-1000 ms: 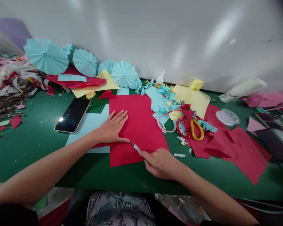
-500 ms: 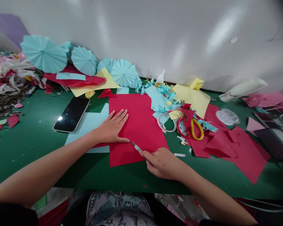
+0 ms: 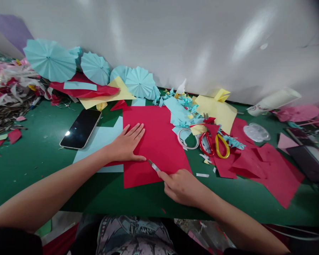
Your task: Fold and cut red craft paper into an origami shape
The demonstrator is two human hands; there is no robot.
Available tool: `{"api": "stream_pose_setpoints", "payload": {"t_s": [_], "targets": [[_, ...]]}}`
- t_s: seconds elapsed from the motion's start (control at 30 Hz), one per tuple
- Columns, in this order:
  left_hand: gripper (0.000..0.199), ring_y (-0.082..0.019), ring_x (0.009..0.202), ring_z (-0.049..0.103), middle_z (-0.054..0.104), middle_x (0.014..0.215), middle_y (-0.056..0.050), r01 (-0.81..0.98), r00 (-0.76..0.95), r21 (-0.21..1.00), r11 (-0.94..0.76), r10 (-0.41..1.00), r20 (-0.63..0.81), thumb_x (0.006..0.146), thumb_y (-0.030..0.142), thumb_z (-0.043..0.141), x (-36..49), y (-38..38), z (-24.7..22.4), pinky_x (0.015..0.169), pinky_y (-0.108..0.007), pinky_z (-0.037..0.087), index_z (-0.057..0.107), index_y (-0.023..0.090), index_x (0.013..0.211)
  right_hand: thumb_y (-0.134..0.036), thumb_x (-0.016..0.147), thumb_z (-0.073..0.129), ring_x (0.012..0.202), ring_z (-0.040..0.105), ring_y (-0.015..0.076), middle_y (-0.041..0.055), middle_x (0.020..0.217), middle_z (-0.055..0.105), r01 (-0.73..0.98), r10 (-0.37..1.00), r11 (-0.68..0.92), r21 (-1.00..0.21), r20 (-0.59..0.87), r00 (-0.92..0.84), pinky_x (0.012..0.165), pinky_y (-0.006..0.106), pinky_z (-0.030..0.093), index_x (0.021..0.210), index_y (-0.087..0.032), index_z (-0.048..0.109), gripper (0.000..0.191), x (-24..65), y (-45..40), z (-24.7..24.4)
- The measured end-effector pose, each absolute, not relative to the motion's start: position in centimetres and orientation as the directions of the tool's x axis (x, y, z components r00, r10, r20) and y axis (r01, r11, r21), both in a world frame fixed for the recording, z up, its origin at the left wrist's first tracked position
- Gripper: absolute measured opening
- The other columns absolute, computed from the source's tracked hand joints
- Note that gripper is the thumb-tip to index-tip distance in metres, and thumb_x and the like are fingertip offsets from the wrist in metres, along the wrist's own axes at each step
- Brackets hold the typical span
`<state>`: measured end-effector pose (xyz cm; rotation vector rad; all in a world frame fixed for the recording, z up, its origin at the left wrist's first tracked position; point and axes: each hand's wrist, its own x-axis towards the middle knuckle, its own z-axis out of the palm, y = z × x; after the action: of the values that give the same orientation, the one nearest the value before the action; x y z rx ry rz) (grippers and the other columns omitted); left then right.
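A red sheet of paper (image 3: pixel 155 134) lies on the green table in front of me. My left hand (image 3: pixel 129 143) rests flat on its left part, fingers spread. In my right hand (image 3: pixel 182 186) is a utility knife (image 3: pixel 154 167), its handle wrapped by my fingers. The blade end points up and left, close to my left thumb, over the red sheet. Whether the tip touches the paper I cannot tell. Light blue paper (image 3: pixel 89 145) sticks out to the left, partly under my left hand and forearm.
A phone (image 3: pixel 81 129) lies at left. Pleated blue paper fans (image 3: pixel 140 83) lean along the wall. To the right are a tape roll (image 3: pixel 182 143), scissors with red and yellow handles (image 3: pixel 222 146), and red paper scraps (image 3: pixel 276 173). A glue bottle (image 3: pixel 181 88) stands behind.
My right hand has shifted very slightly left and down with the knife. My left hand and the red sheet have stayed in place.
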<state>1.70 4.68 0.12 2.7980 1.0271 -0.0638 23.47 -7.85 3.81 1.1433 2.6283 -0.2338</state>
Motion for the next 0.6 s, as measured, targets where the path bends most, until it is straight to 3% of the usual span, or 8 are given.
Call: {"api": "stream_pose_setpoints", "payload": {"t_s": [0.6], "targets": [[0.109, -0.028, 0.140, -0.001, -0.001, 0.152, -0.013, 0.650, 0.760, 0.109, -0.752, 0.641, -0.111, 0.071, 0.083, 0.022, 1.71, 4.63, 0.15, 0.110, -0.040, -0.006, 0.006, 0.004, 0.145, -0.019, 0.086, 0.038, 0.045, 0.049, 0.0110, 0.0060, 0.067, 0.067, 0.753, 0.708, 0.656, -0.042, -0.311, -0.634, 0.047, 0.031, 0.011, 0.129, -0.006, 0.043, 0.045, 23.36, -7.70, 3.59]]}}
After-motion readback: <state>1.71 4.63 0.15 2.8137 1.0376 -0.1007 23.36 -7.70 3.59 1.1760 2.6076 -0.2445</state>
